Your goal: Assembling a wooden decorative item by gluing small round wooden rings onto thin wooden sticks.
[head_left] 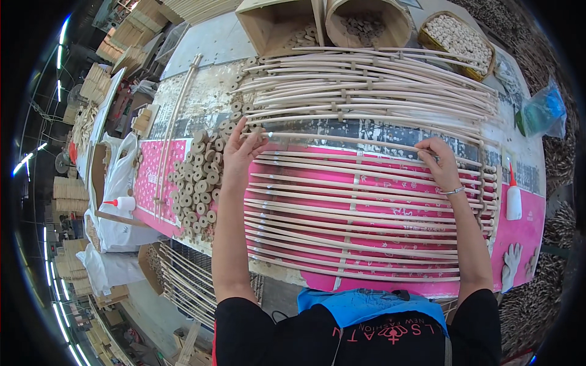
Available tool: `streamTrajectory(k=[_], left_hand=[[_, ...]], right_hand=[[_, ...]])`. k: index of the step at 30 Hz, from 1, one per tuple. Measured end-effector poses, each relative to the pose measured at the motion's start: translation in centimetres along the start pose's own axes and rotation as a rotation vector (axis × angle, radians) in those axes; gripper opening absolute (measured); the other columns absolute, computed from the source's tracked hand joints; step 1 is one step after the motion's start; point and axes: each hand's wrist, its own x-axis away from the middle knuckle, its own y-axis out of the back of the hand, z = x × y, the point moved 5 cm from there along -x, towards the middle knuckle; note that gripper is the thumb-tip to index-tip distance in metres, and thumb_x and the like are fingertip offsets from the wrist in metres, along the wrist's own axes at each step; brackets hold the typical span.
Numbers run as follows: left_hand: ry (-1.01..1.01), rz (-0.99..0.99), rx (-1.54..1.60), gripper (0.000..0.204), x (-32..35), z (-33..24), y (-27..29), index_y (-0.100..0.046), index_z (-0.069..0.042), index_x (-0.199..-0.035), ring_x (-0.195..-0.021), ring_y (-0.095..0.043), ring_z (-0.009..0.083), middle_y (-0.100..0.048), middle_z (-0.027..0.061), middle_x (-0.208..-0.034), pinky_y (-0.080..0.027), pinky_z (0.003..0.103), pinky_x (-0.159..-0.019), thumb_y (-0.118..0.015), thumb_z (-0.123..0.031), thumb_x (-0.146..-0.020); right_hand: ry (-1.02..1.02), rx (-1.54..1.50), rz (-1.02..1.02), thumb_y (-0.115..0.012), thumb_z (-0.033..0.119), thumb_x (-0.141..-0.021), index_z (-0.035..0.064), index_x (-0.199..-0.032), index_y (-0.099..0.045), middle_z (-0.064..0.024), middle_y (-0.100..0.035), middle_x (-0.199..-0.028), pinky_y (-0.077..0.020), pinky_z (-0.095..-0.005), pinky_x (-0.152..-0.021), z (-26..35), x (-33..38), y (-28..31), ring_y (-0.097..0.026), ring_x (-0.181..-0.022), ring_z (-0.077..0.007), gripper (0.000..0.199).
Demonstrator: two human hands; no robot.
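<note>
A panel of long curved pale wooden slats lies across the pink-covered table. My left hand pinches the left end of the topmost slat of this panel. At the same slat's right part, my right hand presses down with curled fingers; a bracelet is on that wrist. A heap of small round wooden discs with holes sits just left of my left hand.
A second slat panel lies farther back. Behind it stand a wooden box, a round tub of discs and a basket of discs. Glue bottles sit at right and left. Gloves hang at the right edge.
</note>
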Motion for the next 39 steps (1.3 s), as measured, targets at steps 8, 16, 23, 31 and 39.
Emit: streamTrajectory(k=[8, 16, 23, 31, 39], left_hand=[[-0.067, -0.089, -0.158, 0.085, 0.6, 0.5, -1.1, -0.013, -0.009, -0.168, -0.094, -0.072, 0.017, -0.074, 0.0121, -0.11, -0.063, 0.033, -0.084, -0.068, -0.011, -0.103], [-0.109, -0.047, -0.217, 0.085, -0.8, 2.7, -2.4, -0.015, -0.011, -0.169, -0.089, -0.067, 0.0149, -0.07, 0.0078, -0.102, -0.059, 0.032, -0.083, -0.069, -0.013, -0.102], [-0.091, -0.019, -0.228, 0.076, -0.5, 1.9, -1.5, -0.021, -0.011, -0.168, -0.095, -0.065, 0.015, -0.066, 0.0063, -0.1, -0.057, 0.034, -0.09, -0.064, -0.011, -0.105], [-0.03, -0.045, -0.316, 0.07, -0.1, 1.7, -0.7, -0.031, -0.01, -0.165, -0.085, -0.064, 0.01, -0.068, 0.0021, -0.099, -0.051, 0.024, -0.074, -0.066, -0.015, -0.105], [-0.807, 0.073, -1.389, 0.051, 1.0, -3.4, -4.9, -0.068, -0.014, -0.135, -0.112, -0.062, 0.0281, -0.069, 0.0063, -0.122, -0.045, 0.042, -0.099, -0.081, -0.02, -0.086]], right_hand=[[0.06, 0.093, -0.04, -0.073, 0.009, -0.091, 0.0036, -0.101, -0.07, -0.0088, -0.063, -0.087, -0.0501, -0.0353, -0.075, 0.8, -0.8, 0.0, -0.063, -0.083, -0.0242, 0.011], [-0.072, 0.154, -0.035, -0.077, 0.021, -0.089, 0.0078, -0.103, -0.073, -0.0097, -0.068, -0.089, -0.0511, -0.0412, -0.075, 0.0, -0.8, 0.7, -0.066, -0.083, -0.0301, 0.02], [0.08, 0.285, -0.102, -0.071, 0.033, -0.094, 0.0134, -0.09, -0.072, -0.0046, -0.071, -0.089, -0.0516, -0.0432, -0.08, -1.3, -1.6, -1.2, -0.069, -0.093, -0.0289, 0.02], [0.041, 0.182, -0.063, -0.071, 0.034, -0.095, 0.0113, -0.098, -0.074, -0.0076, -0.071, -0.089, -0.0511, -0.0396, -0.078, -2.1, -1.6, -1.7, -0.068, -0.087, -0.0269, 0.023], [-0.16, 0.006, 0.036, -0.079, 0.016, -0.087, 0.0092, -0.099, -0.07, -0.0062, -0.067, -0.079, -0.0498, -0.0327, -0.065, -2.6, -0.9, -0.5, -0.064, -0.069, -0.0195, 0.017]])
